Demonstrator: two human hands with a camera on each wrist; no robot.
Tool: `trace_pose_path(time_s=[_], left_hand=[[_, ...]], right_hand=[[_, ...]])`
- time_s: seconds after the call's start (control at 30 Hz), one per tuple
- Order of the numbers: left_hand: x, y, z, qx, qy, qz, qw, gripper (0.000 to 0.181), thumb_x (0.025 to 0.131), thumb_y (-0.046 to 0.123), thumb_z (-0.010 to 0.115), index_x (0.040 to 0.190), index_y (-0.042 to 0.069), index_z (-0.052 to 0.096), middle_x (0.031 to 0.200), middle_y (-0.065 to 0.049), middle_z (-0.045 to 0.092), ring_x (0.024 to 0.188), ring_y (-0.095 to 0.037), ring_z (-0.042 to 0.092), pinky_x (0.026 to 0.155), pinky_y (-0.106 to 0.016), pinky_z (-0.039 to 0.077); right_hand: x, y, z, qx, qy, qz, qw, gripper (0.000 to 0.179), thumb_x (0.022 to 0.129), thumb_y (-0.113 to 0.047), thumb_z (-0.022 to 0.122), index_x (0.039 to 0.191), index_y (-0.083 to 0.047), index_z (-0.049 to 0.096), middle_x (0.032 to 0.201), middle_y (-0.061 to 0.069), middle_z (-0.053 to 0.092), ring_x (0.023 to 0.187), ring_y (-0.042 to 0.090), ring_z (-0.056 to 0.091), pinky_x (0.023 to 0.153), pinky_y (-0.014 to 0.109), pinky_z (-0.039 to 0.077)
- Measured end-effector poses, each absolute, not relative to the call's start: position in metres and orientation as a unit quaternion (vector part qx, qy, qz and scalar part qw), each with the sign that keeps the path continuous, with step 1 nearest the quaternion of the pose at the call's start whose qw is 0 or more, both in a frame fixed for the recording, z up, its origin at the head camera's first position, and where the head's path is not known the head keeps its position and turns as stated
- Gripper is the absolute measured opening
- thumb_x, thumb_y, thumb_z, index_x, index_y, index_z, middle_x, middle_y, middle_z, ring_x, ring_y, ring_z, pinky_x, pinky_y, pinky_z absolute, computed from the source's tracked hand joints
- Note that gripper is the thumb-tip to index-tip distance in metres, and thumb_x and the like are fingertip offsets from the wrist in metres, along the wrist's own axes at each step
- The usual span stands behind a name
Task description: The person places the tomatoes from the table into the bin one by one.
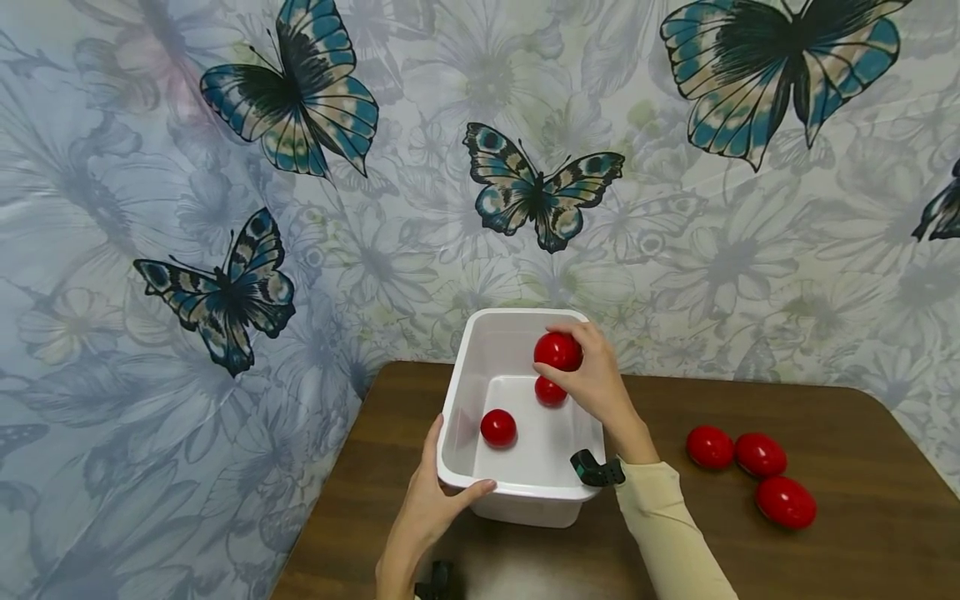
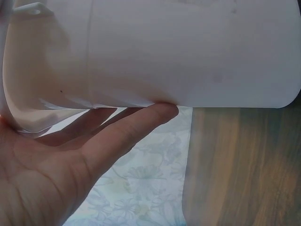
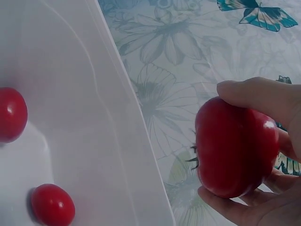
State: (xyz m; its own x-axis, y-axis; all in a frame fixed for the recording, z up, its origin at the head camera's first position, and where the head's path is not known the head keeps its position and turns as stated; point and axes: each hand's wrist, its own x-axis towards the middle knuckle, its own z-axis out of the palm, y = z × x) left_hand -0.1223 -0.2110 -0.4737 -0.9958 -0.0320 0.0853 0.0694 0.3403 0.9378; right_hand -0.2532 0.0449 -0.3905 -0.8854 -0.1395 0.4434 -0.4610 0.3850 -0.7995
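A white plastic tub (image 1: 465, 383) stands on the table, its long side running away from me. My left hand (image 1: 431, 500) grips its near left corner, thumb over the front rim and fingers along the outer wall (image 2: 188, 56). A glossy red tomato (image 1: 557, 351) is in my right hand (image 1: 596, 379), over the tub's far right part in the head view. Thumb and fingers pinch this tomato (image 3: 235, 146) from opposite sides, with green stem bits showing. Inside the tub lie two tomatoes, one left of the middle (image 1: 498, 428) and another (image 1: 550, 393) partly hidden beneath my right hand.
To the right of the tub, three more tomatoes (image 1: 761, 455) lie close together on the brown wooden table (image 1: 675, 533). Behind the table hangs a pale floral cloth (image 1: 420, 208) with large blue butterflies. A dark wrist camera (image 1: 597, 468) overlaps the tub's near right corner.
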Motion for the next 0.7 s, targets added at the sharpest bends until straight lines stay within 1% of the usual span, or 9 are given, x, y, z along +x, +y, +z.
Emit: trace_pose_path(time_s=[0.17, 0.3, 0.47, 0.57, 0.63, 0.7], left_hand=[[-0.122, -0.212, -0.475, -0.017, -0.815, -0.578, 0.043, 0.116, 0.078, 0.031, 0.094, 0.167, 0.025, 0.019, 0.156, -0.015, 0.047, 0.13, -0.031, 0.055, 0.104, -0.052, 0.048], [-0.122, -0.213, -0.475, -0.023, -0.811, -0.583, 0.044, 0.116, 0.08, 0.03, 0.093, 0.167, 0.024, 0.018, 0.157, -0.017, 0.046, 0.131, -0.033, 0.055, 0.103, -0.052, 0.049], [-0.124, -0.214, -0.474, -0.024, -0.806, -0.59, 0.04, 0.115, 0.08, 0.03, 0.093, 0.167, 0.024, 0.018, 0.158, -0.017, 0.044, 0.132, -0.036, 0.053, 0.103, -0.052, 0.051], [-0.124, -0.214, -0.475, -0.021, -0.81, -0.585, 0.038, 0.115, 0.08, 0.032, 0.092, 0.167, 0.024, 0.019, 0.158, -0.016, 0.043, 0.133, -0.037, 0.052, 0.105, -0.055, 0.049], [-0.124, -0.214, -0.475, -0.022, -0.809, -0.587, 0.034, 0.114, 0.08, 0.032, 0.092, 0.167, 0.024, 0.018, 0.159, -0.015, 0.042, 0.134, -0.04, 0.051, 0.106, -0.056, 0.049], [-0.123, -0.215, -0.475, -0.02, -0.807, -0.589, 0.032, 0.115, 0.08, 0.031, 0.092, 0.167, 0.023, 0.018, 0.159, -0.016, 0.042, 0.135, -0.042, 0.05, 0.106, -0.056, 0.048]], right_hand=[[-0.25, 0.049, -0.389, 0.189, -0.805, 0.538, 0.164, 0.055, 0.082, -0.001, 0.087, 0.132, -0.002, 0.065, 0.131, 0.022, 0.06, 0.122, 0.041, 0.06, 0.1, 0.058, 0.053], [-0.249, 0.052, -0.385, 0.196, -0.8, 0.539, 0.178, 0.054, 0.081, 0.001, 0.087, 0.131, -0.002, 0.066, 0.129, 0.021, 0.061, 0.12, 0.038, 0.061, 0.097, 0.058, 0.054], [-0.244, 0.059, -0.384, 0.196, -0.8, 0.542, 0.168, 0.054, 0.083, -0.002, 0.087, 0.133, -0.002, 0.066, 0.129, 0.019, 0.06, 0.122, 0.037, 0.061, 0.098, 0.057, 0.054], [-0.239, 0.071, -0.39, 0.189, -0.8, 0.546, 0.162, 0.055, 0.084, -0.002, 0.087, 0.135, -0.001, 0.064, 0.132, 0.02, 0.059, 0.125, 0.039, 0.06, 0.099, 0.058, 0.053], [-0.235, 0.083, -0.397, 0.183, -0.801, 0.545, 0.168, 0.056, 0.085, -0.001, 0.086, 0.136, 0.0, 0.063, 0.135, 0.021, 0.059, 0.127, 0.041, 0.059, 0.099, 0.059, 0.053], [-0.231, 0.098, -0.404, 0.171, -0.805, 0.539, 0.181, 0.055, 0.085, -0.001, 0.086, 0.135, 0.0, 0.064, 0.135, 0.021, 0.059, 0.126, 0.041, 0.059, 0.099, 0.056, 0.053]])
